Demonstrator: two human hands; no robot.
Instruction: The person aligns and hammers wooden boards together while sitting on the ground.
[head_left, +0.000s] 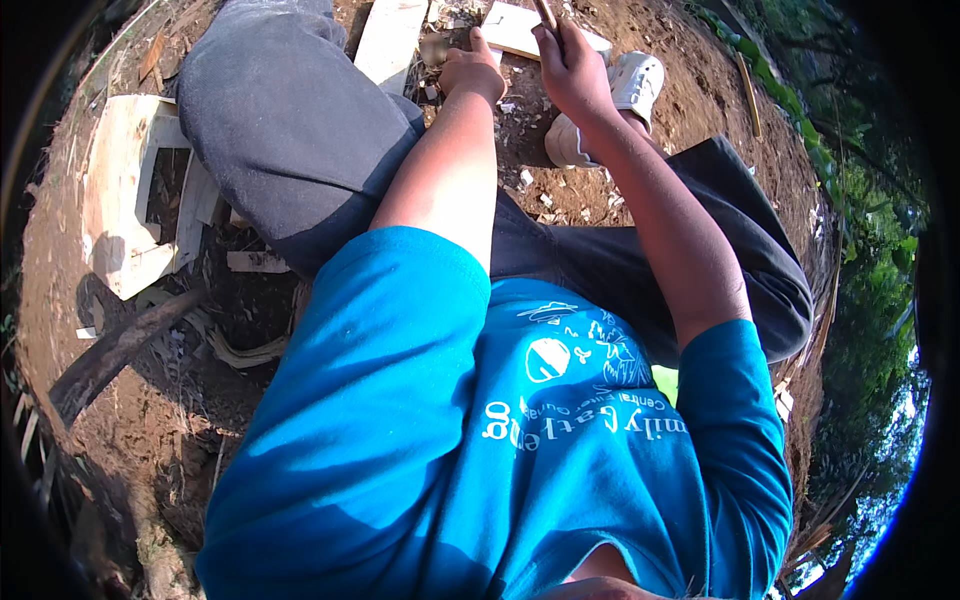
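so, up at the top edge, the right hand [577, 85] is wrapped around a slim brown handle [545, 14], whose far end runs out of view, so what it belongs to can't be told. just to its left, the left hand [470, 72] sits low with the thumb pointing up; its fingers are mostly hidden, and whether they grip anything, i cannot tell.

and the pale board [522, 32]? it lies on the ground [700, 60] beyond the hands, partly behind the right hand, a small dark mark on its face. a second pale plank [388, 45] lies to the left, by the knee, and a shoe [640, 80] is near the right hand.

now, how far along? chips [526, 178] lie scattered all round, so by the look of it a fair bit of cutting is done. off to the left, a pale wood frame [110, 190] stands around a dark gap, apparently shaped already, with a rough branch [120, 350] below it. the board and plank lie apart from that frame, not joined to it. how much work is left, this view doesn't settle.
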